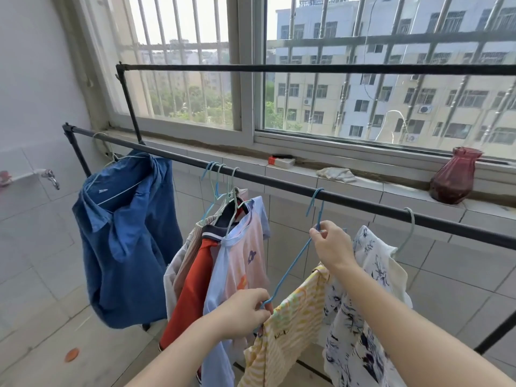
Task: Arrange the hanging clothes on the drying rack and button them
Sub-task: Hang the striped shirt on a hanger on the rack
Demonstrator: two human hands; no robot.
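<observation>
- The hanger [290, 268] is pinched at its neck by the raised right hand [332, 244], under the rail [279, 182]
- Its lower end and the yellow shirt [293, 325] are gripped by the left hand [245, 311]

View: you have one wide-angle camera, worn on your head.
Facing: it looks forward and slightly down, across the long black metal drying-rack rail [279, 182] to the barred glass window [391, 88] behind.
Distance: you stand close; your left hand [243, 314] and right hand [332, 244], both on the thin blue wire hanger [291, 266], sit low in the centre.
Edges: the plain white wall [33, 79] is at the left and the pale tiled floor [42, 344] at the lower left.
</observation>
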